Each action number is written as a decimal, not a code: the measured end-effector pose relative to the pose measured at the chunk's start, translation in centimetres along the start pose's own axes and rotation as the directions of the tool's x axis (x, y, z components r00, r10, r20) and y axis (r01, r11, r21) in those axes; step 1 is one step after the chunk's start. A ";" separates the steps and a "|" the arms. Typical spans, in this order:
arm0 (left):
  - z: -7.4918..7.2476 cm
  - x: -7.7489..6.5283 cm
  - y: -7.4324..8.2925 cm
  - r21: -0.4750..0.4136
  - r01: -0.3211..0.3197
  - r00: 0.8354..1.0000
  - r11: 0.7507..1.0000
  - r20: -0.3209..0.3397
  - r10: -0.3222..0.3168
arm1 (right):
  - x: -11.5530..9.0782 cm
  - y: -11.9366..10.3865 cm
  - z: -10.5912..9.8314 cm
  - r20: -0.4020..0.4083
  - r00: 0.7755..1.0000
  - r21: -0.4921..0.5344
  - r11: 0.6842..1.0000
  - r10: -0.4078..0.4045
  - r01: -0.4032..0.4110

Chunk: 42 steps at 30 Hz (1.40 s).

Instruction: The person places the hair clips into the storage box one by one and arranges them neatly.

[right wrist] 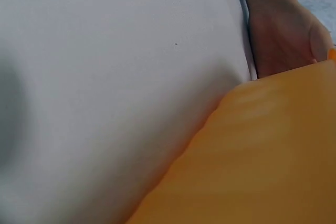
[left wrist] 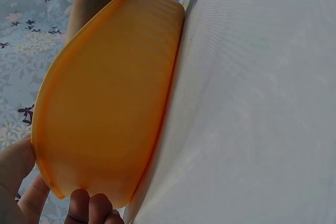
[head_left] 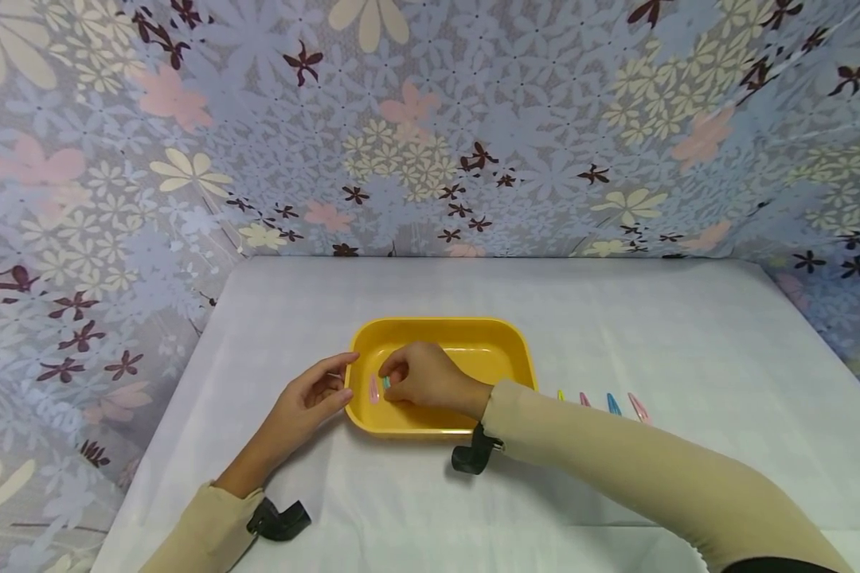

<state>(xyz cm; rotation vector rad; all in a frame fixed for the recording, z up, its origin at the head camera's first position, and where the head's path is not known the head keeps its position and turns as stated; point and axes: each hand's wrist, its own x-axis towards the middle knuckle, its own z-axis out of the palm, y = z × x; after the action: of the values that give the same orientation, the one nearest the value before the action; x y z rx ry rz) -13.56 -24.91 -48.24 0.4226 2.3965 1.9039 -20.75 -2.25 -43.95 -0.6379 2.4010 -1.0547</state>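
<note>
A yellow plastic tray (head_left: 502, 342) sits on the white-covered table. At its left end my left hand (head_left: 308, 402) holds the rim, thumb and fingers bent about the end wall; the left wrist view shows fingertips (left wrist: 100, 208) against the tray's side (left wrist: 105, 98). Inside the tray, my right hand (head_left: 430, 380) pinches a small teal hair clip (head_left: 386, 383) just above or on the tray floor; I cannot tell which. A pink snap hair clip (head_left: 373, 390) lies left of it. The right wrist view shows the tray's outer wall (right wrist: 262, 150), with the right hand's fingers out of sight.
Right of the tray, a row of hair clips lies on the cloth: a yellow one (head_left: 560, 395), a pink one (head_left: 584, 399), a blue one (head_left: 613, 404) and another pink one (head_left: 639, 407). The right sleeve (head_left: 602, 450) passes in front of them. A flowered cloth (head_left: 430, 159) hangs behind.
</note>
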 end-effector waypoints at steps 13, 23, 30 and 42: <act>0.0 0.0 0.0 0.007 0.010 1.000 1.000 -0.006 -0.010 | -0.1 0.0 0.0 -0.010 1.000 -0.017 1.000 -0.006 0.006; 0.0 -0.1 0.1 0.027 0.022 1.000 0.999 -0.005 -0.022 | -1.0 -0.4 -1.4 -0.032 0.999 0.098 0.995 -0.022 0.025; 0.1 -0.1 0.1 0.039 0.006 1.000 0.999 -0.009 -0.006 | -3.9 -0.8 -5.3 -0.069 0.998 0.265 0.964 0.002 0.016; 0.0 0.0 -0.3 0.067 -0.034 0.999 0.997 -0.019 0.036 | -13.2 4.1 -11.7 -0.259 0.960 0.405 0.914 0.109 0.005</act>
<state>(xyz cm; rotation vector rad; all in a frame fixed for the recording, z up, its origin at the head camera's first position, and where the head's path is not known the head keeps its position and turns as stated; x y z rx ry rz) -13.64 -25.00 -48.56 0.4542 2.4881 1.8547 -17.68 14.23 -37.20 -0.2924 2.2962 -1.6490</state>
